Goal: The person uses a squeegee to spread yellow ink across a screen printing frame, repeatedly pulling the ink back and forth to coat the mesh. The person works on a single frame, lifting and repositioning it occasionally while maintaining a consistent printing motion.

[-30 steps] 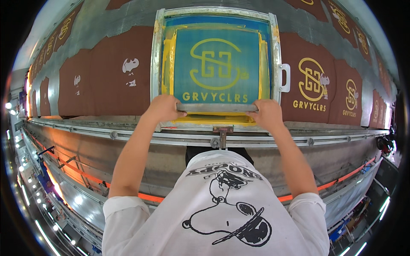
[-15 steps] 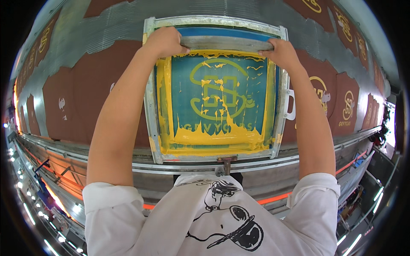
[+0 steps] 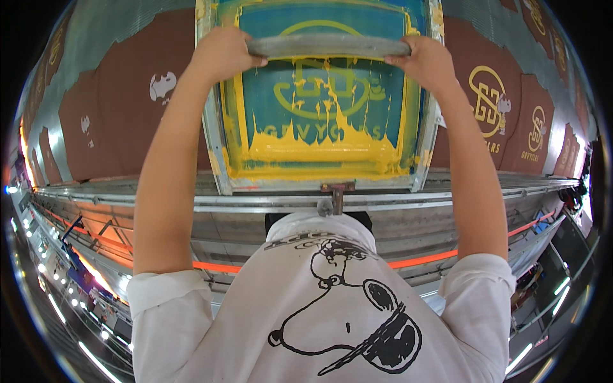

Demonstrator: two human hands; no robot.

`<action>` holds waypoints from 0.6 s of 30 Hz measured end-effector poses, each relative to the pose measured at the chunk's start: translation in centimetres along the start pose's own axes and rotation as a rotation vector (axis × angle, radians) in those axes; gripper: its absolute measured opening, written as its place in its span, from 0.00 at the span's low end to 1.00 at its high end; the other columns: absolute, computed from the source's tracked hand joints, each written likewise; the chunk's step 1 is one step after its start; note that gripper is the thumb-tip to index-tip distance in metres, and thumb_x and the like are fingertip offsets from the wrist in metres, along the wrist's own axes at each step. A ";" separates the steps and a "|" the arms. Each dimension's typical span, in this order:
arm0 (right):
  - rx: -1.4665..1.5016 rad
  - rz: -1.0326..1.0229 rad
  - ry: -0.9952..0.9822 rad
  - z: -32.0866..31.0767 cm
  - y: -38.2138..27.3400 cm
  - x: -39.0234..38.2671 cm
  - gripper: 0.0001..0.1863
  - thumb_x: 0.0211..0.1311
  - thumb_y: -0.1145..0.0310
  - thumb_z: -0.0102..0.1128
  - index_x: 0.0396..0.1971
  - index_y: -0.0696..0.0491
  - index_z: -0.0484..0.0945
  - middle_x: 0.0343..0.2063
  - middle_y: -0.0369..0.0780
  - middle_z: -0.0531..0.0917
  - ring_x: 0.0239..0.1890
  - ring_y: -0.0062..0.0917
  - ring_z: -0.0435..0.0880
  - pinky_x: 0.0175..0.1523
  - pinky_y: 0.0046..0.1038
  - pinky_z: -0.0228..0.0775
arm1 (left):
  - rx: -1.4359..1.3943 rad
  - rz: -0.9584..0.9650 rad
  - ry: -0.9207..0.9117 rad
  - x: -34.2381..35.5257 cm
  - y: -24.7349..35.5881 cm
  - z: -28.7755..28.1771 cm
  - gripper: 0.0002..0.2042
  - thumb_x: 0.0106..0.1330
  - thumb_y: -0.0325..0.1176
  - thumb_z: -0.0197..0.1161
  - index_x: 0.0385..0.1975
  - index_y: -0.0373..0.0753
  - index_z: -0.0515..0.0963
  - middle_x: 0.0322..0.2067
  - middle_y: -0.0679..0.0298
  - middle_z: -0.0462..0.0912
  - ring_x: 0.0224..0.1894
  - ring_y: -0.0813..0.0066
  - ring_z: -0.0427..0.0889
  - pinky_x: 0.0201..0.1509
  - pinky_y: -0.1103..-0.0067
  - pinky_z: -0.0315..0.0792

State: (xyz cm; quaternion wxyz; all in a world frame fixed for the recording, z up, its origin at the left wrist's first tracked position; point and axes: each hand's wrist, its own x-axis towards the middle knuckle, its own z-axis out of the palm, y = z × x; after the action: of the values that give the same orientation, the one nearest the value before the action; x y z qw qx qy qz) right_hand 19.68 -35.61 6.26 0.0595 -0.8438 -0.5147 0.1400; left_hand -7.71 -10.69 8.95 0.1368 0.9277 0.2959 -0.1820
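Note:
A long grey squeegee [image 3: 325, 46] lies across the upper part of a screen printing frame [image 3: 214, 153]. My left hand [image 3: 227, 54] is closed round the squeegee's left end, and my right hand [image 3: 421, 60] grips its right end. Under it, the blue-green mesh [image 3: 306, 127] shows a round letter design with lettering below. Yellow ink [image 3: 319, 153] lies thick along the near part of the mesh, with streaks and drips running over the design. Above the squeegee the design's top arc shows, and ink smears the mesh borders.
Brown fabric pieces [image 3: 121, 108] lie on the long table on both sides, those at right bearing yellow prints [image 3: 486, 102]. A metal rail [image 3: 255, 203] runs along the near edge, with a rusty bracket [image 3: 337, 191] at the frame's front.
The squeegee, held in both hands, has come nearer over the mesh, uncovering the top of the design behind it. The whole view has shifted, so the frame sits higher in the picture.

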 end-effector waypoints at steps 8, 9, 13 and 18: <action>0.042 -0.124 0.014 3.1 -3.0 -17.6 0.18 0.47 0.57 0.77 0.33 0.54 0.85 0.29 0.42 0.85 0.37 0.39 0.85 0.46 0.40 0.74 | -0.091 -0.045 -0.127 -16.2 4.7 7.5 0.20 0.54 0.53 0.74 0.42 0.47 0.88 0.31 0.57 0.88 0.37 0.54 0.87 0.45 0.64 0.80; 0.053 -0.118 0.013 3.4 -3.2 -18.9 0.18 0.48 0.57 0.76 0.34 0.54 0.84 0.30 0.41 0.85 0.39 0.39 0.84 0.47 0.39 0.72 | -0.112 -0.038 -0.089 -17.4 4.9 8.3 0.20 0.54 0.52 0.74 0.41 0.46 0.89 0.30 0.57 0.88 0.38 0.54 0.87 0.45 0.64 0.80; 0.131 -0.159 0.105 3.0 -3.6 -20.8 0.18 0.52 0.58 0.73 0.38 0.53 0.83 0.34 0.38 0.84 0.43 0.37 0.81 0.52 0.37 0.69 | -0.044 0.050 -0.079 -18.6 6.2 6.9 0.21 0.55 0.52 0.73 0.40 0.41 0.88 0.31 0.57 0.88 0.40 0.54 0.85 0.46 0.64 0.78; 0.160 -0.255 0.153 2.3 -2.9 -20.8 0.15 0.57 0.59 0.70 0.38 0.53 0.81 0.34 0.40 0.83 0.44 0.38 0.80 0.51 0.39 0.67 | -0.166 0.195 0.160 -17.5 9.7 8.7 0.26 0.55 0.57 0.72 0.41 0.39 0.86 0.32 0.59 0.87 0.38 0.55 0.85 0.44 0.64 0.76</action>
State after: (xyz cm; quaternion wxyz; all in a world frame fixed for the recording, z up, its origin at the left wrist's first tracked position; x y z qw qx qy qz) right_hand 7.60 -52.77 8.38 0.1829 -0.7723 -0.5988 0.1074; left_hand -17.44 -30.19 9.84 0.2060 0.9491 0.2282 -0.0683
